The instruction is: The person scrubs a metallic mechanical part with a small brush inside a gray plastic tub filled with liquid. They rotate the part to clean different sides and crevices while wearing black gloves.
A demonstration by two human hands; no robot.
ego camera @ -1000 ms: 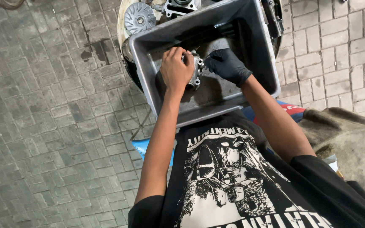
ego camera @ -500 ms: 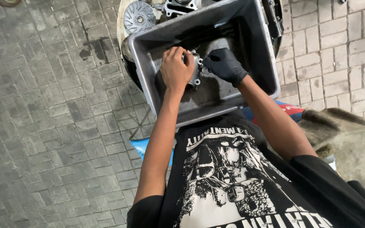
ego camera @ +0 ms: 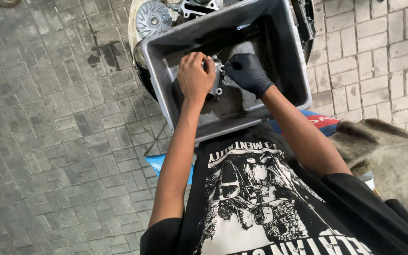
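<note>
A small metal engine part [ego camera: 216, 79] sits low inside a grey plastic tub [ego camera: 294, 71], near the middle of the tub's floor, and both hands are on it. The part is pale grey metal with a small lug at its lower edge; most of it is hidden between the hands, so its full shape cannot be told.

The left hand [ego camera: 194, 78] is bare. It comes in from the left with the fingers curled over the top and near side of the part, closed around it in a firm hold. The right hand [ego camera: 247, 73] wears a black glove. It meets the part from the right, fingers bent and pinched at its upper end; whether they grip the part itself or something small against it cannot be told.

The tub's floor is wet and dirty, with a dark smear toward the far corner. Its rim is square with rounded corners.

Just beyond the tub's far left corner lies a round finned metal disc [ego camera: 153, 19], and beside that another grey casting [ego camera: 198, 6], both on a pale curved panel [ego camera: 133, 35].

The ground is grey paving [ego camera: 48, 141] with an oil stain [ego camera: 105, 54] left of the tub. At the right edge lies a brownish cloth [ego camera: 393, 156].
</note>
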